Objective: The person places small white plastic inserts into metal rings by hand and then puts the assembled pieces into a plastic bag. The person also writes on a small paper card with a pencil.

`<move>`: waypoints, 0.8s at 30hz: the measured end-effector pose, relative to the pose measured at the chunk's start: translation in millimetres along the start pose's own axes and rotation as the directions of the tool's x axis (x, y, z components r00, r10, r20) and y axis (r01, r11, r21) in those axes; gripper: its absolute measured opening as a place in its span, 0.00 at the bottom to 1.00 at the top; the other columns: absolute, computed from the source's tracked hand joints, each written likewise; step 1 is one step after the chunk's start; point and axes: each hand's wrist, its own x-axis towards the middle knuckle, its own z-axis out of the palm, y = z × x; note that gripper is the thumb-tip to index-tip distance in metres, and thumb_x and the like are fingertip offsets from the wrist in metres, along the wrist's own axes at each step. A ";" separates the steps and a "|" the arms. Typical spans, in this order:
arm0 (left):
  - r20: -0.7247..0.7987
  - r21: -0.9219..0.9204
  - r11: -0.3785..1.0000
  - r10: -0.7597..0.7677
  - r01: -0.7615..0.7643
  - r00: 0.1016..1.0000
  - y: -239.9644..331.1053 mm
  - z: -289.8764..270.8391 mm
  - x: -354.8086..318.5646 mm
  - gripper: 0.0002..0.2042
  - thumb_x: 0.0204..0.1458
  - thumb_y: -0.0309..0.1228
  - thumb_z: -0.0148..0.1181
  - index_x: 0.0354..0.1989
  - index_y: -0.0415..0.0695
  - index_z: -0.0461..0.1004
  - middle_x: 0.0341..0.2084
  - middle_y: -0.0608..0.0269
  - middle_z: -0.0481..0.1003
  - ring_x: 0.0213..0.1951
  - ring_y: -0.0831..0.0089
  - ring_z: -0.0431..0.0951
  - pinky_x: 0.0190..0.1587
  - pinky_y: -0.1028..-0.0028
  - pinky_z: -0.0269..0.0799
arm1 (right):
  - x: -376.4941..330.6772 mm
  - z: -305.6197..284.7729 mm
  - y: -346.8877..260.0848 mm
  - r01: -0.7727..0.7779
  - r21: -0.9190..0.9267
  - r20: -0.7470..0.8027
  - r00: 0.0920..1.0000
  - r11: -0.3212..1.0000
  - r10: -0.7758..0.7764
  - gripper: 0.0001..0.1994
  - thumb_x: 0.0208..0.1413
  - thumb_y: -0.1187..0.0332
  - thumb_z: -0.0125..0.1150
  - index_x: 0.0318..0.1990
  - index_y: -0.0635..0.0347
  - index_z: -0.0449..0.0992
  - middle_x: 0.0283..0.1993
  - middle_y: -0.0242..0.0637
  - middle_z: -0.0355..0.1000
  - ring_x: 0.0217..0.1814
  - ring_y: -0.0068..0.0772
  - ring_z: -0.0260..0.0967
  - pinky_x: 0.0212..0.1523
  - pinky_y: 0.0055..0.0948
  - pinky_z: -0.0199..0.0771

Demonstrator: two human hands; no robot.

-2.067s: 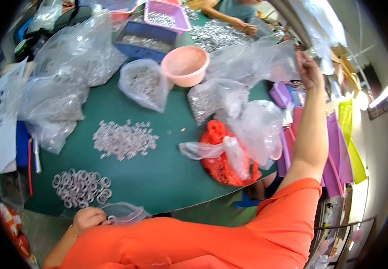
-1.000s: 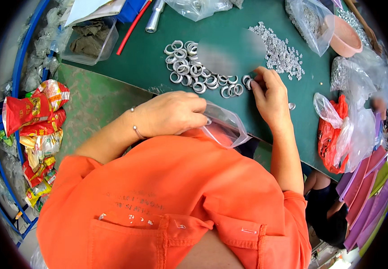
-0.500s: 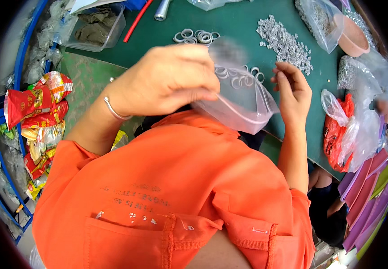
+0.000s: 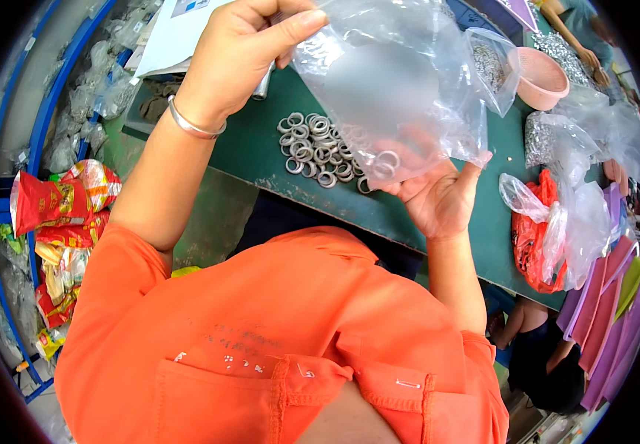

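A clear plastic bag (image 4: 379, 81) hangs spread out in front of me above the green table. My left hand (image 4: 268, 37), raised, is closed with the bag's upper left edge pinched between thumb and fingers. At the bag's lower end my right hand (image 4: 442, 196) is cupped palm up. Its fingers show through the film, and its thumb lies at the lower right corner. Grey metal rings (image 4: 320, 148) lie in a loose heap on the table left of the bag. One or two rings (image 4: 386, 163) appear through its lower part; whether they are inside, I cannot tell.
The green table (image 4: 298, 196) also carries a pink bowl (image 4: 542, 81), bags of small metal parts (image 4: 546, 140) and a red plastic bag (image 4: 533, 240). A blue rack (image 4: 39, 126) with plastic bags stands left. Another person's arm (image 4: 575, 41) reaches in at far right.
Both hands have moved: the left up and away, the right lower and leftward to the bag's bottom. The bag has risen and spread wide. The ring heap is now more visible.
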 end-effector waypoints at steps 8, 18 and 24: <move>-0.035 -0.010 0.999 -0.045 0.044 0.998 -7.7 2.1 -1.5 0.08 0.57 0.32 0.62 0.38 0.40 0.78 0.24 0.74 0.72 0.25 0.88 0.65 0.27 0.85 0.60 | -1.5 -0.8 9.5 0.062 -0.181 0.033 0.998 0.981 -0.057 0.62 0.36 0.19 0.48 0.67 0.69 0.52 0.61 0.65 0.62 0.59 0.58 0.67 0.54 0.58 0.72; 0.288 0.149 0.966 0.162 -0.211 0.944 26.3 16.7 -37.7 0.02 0.54 0.22 0.61 0.33 0.37 0.76 0.30 0.66 0.74 0.29 0.78 0.70 0.31 0.80 0.64 | -47.9 2.7 21.9 -0.150 -0.832 -0.225 0.971 0.535 -0.078 0.27 0.42 0.76 0.72 0.54 0.64 0.71 0.48 0.38 0.75 0.49 0.31 0.72 0.49 0.32 0.74; 0.626 0.232 0.813 0.296 -0.534 0.722 25.6 18.5 -83.6 0.06 0.44 0.24 0.62 0.32 0.42 0.77 0.26 0.60 0.72 0.26 0.63 0.74 0.27 0.69 0.69 | -67.6 -27.0 -26.2 -0.138 -0.990 -0.133 0.978 -0.025 -0.158 0.10 0.48 0.82 0.58 0.39 0.65 0.76 0.36 0.41 0.75 0.37 0.37 0.73 0.41 0.29 0.72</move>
